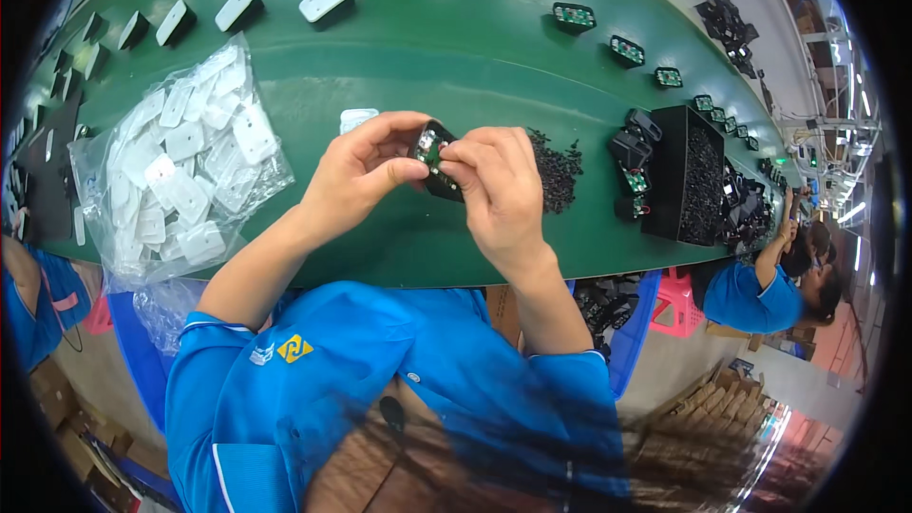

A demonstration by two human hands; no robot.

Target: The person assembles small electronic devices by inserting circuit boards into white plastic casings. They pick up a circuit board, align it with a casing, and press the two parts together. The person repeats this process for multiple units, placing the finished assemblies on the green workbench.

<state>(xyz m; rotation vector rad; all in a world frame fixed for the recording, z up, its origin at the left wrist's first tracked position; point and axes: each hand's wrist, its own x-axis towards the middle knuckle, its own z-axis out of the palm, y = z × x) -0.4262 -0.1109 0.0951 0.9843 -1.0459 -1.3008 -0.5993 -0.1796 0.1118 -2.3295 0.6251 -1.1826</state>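
Glossy green tabletop [427,47], smooth white plastic covers [184,140]
Thin, shiny, crinkled clear-plastic bag [271,174]; black plastic housing [444,184]; smooth blue cloth shirt [351,323].

A small black casing [445,187] with rounded corners was held just above the middle of the frame, tilted, its long side slanting from upper left to lower right. Its open face showed a green circuit board [432,146] with pale, silvery components, partly covered from the right.
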